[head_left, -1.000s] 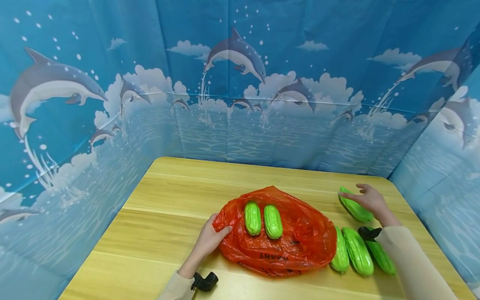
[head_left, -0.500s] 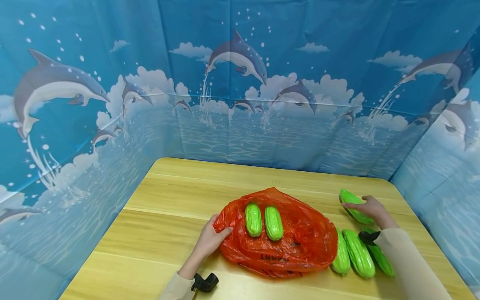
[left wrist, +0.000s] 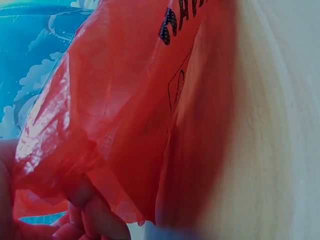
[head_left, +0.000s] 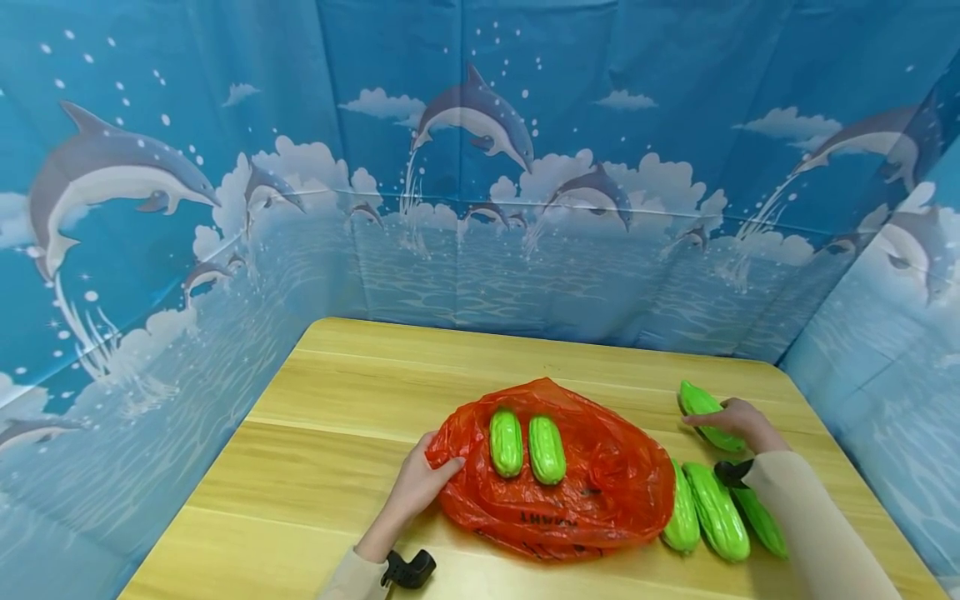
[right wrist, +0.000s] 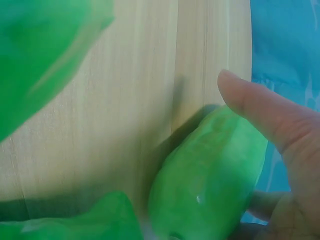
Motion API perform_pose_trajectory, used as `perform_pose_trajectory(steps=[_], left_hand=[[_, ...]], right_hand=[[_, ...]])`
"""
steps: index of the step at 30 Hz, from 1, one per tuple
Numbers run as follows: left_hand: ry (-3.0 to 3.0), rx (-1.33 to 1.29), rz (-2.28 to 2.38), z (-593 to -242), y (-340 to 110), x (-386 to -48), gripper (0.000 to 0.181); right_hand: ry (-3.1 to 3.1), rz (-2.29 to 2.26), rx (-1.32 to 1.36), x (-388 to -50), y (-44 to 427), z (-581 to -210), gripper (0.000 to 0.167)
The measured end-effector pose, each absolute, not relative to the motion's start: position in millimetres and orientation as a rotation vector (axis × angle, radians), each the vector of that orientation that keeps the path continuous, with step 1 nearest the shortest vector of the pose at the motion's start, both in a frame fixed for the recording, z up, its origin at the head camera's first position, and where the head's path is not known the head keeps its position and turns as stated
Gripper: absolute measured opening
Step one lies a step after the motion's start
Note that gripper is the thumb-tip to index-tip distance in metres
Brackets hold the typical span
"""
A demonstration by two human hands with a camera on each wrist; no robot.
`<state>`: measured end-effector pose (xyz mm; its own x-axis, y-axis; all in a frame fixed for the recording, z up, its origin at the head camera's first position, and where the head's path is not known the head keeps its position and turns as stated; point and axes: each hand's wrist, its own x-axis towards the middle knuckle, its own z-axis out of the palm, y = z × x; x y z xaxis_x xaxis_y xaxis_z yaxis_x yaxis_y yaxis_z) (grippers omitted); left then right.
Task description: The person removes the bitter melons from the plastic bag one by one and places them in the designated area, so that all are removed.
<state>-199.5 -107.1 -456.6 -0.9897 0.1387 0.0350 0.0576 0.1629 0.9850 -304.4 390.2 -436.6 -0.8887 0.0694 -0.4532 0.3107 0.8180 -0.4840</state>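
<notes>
In the head view a thin red plastic bag lies spread on the table. My left hand grips its left edge between thumb and fingers, as the left wrist view also shows. Two glossy green ridged vegetables, a left one and a right one, lie side by side on the red film within its rim. At the right, my right hand holds another green ridged vegetable, which rests on the table. Its thumb lies along one side and its fingers reach the other; the fingertips are hidden.
Three more green vegetables lie in a row right of the bag: one beside it, one in the middle, one partly under the right sleeve. Behind the wooden table hangs a blue dolphin-print curtain.
My right hand has lowered onto the far right vegetable, and its thumb and spread fingers have drawn in around it. The left hand stays on the bag.
</notes>
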Motion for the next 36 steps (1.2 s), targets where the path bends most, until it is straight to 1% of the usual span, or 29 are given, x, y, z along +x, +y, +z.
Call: perform_pose_trajectory(steps=[13,19,21,23,26,28,30,33,36], left_hand=[[2.355,0.185,1.984,-455,-107,-198,0.042],[2.367,0.182,1.979,-455,-108,-198,0.042],[2.364,0.182,1.983,-455,-108,-199,0.042],[2.359,0.182,1.988,-455,-108,-199,0.042],[2.352,0.181,1.992,-455,-107,-199,0.043],[2.349,0.179,1.992,-455,-107,-199,0.043],[2.35,0.174,1.986,-455,-107,-199,0.044],[2.355,0.172,1.982,-455,-107,-199,0.043],[2.362,0.174,1.979,-456,-108,-199,0.043]], right_hand=[[2.586,-0.815,0.303,-304,394,-443,0.107],[2.594,-0.872,0.328,-302,397,-442,0.099],[2.602,-0.879,0.335,-302,397,-442,0.092],[2.607,-0.878,0.348,-301,398,-443,0.089],[2.598,-0.87,0.356,-302,400,-444,0.093],[2.589,-0.867,0.354,-302,401,-444,0.101],[2.581,-0.874,0.348,-302,401,-445,0.104],[2.58,-0.884,0.333,-302,400,-443,0.104],[2.58,-0.901,0.316,-301,399,-443,0.098]])
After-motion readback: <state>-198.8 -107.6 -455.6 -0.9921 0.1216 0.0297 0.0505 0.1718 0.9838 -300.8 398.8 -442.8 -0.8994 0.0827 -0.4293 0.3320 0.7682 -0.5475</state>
